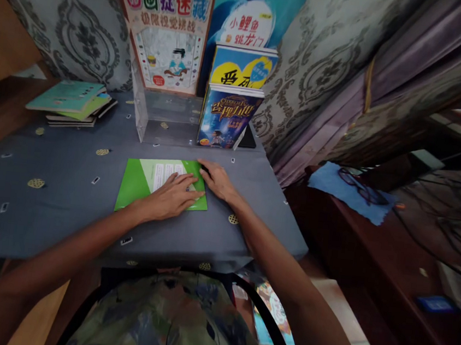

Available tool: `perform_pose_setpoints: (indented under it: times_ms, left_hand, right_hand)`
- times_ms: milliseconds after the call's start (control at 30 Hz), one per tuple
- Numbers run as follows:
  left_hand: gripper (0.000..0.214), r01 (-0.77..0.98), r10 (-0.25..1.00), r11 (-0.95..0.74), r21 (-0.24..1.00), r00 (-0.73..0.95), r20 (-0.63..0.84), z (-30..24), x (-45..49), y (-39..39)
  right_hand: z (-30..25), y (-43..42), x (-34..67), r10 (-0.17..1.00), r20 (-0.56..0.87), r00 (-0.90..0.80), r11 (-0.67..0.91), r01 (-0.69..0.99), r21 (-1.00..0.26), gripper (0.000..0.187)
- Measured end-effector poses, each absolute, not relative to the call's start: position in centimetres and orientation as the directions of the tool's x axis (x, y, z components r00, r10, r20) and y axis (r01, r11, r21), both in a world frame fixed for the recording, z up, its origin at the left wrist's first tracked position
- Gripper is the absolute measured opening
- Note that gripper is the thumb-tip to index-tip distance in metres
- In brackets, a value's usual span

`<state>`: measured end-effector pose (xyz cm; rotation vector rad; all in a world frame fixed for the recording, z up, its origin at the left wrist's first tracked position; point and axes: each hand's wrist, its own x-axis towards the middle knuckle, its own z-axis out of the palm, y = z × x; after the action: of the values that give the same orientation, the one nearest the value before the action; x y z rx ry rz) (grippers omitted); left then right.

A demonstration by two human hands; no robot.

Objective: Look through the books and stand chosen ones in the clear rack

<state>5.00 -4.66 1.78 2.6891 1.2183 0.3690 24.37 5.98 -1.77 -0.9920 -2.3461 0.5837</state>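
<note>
A thin green book (pixel 135 184) lies flat on the grey tablecloth (pixel 67 199) in front of me. My left hand (pixel 172 196) rests palm down on its right half, fingers stretched out and flat. My right hand (pixel 217 181) lies at the book's right edge, fingers extended and touching the upper right corner. Neither hand lifts the book.
A clear acrylic stand (pixel 154 118) sits behind the green book, with upright books (pixel 226 114) beside it and large picture books (pixel 167 28) leaning on the wall. A stack of books (pixel 73 102) lies at far left. A dark wooden bench with a blue cloth (pixel 350 190) stands to the right.
</note>
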Motion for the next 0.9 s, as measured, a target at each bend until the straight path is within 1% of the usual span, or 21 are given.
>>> perform_pose_setpoints:
  times_ms: [167,333,433,600,700,800,900]
  left_hand:
    - [0.038,0.694,0.74,-0.665,0.276,0.662,0.116,2.0,4.8,-7.2]
    - [0.035,0.721,0.752,-0.654,0.23,0.653,0.091,1.8,4.9,-7.2]
    - [0.035,0.741,0.756,-0.654,0.156,0.648,0.089,1.9,5.2,-7.1]
    - [0.04,0.745,0.742,-0.663,-0.073,0.667,0.063,2.0,6.1,-8.0]
    - [0.039,0.746,0.745,-0.651,-0.14,0.663,0.075,2.8,6.1,-8.3]
    - [0.033,0.783,0.78,-0.609,-0.128,0.62,0.082,4.0,5.3,-7.8]
    - [0.029,0.831,0.817,-0.554,-0.055,0.555,0.157,5.3,3.7,-6.9]
  right_hand:
    - [-1.7,5.7,24.4,0.75,0.293,-0.594,0.634,0.517,-0.575,0.041]
    - [-1.6,5.6,24.3,0.744,0.302,-0.596,0.646,0.528,-0.551,0.04]
    - [-1.5,5.5,24.2,0.735,0.309,-0.604,0.66,0.532,-0.53,0.039]
    - [-1.3,5.4,24.3,0.724,0.326,-0.608,0.672,0.515,-0.532,0.038]
    - [-1.0,5.4,24.3,0.728,0.328,-0.602,0.663,0.496,-0.561,0.039]
    - [-0.5,5.2,24.4,0.742,0.327,-0.586,0.635,0.455,-0.624,0.045]
    - [0.1,5.1,24.7,0.774,0.312,-0.551,0.58,0.42,-0.698,0.055]
